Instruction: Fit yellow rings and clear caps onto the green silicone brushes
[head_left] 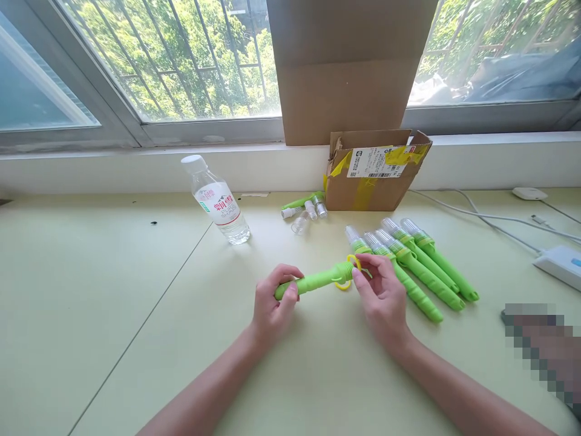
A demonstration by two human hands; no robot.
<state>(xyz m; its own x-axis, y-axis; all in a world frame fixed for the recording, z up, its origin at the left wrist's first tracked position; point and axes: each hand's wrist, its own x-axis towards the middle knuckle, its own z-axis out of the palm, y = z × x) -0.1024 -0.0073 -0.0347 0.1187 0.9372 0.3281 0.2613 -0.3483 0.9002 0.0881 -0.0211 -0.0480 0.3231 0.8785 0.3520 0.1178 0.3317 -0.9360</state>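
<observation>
My left hand (272, 306) is wrapped round the plain end of a green plastic handle (320, 279), which lies nearly level above the table. The handle's other end is threaded and points right. A thin yellow ring (343, 286) shows around or beside that thread; which of the two I cannot tell. My right hand (384, 300) pinches the ring at its upper right, close to the thread. Just beyond my right hand, several green handles with clear ribbed caps (429, 275) lie side by side on the table.
A water bottle (222, 209) with a white cap stands at the back left. Small clear plastic parts (300, 224) and a green piece (297, 203) lie before an open cardboard box (372, 181). White cables (494, 217), a white device (560, 266) and a pixelated object (544, 351) are right.
</observation>
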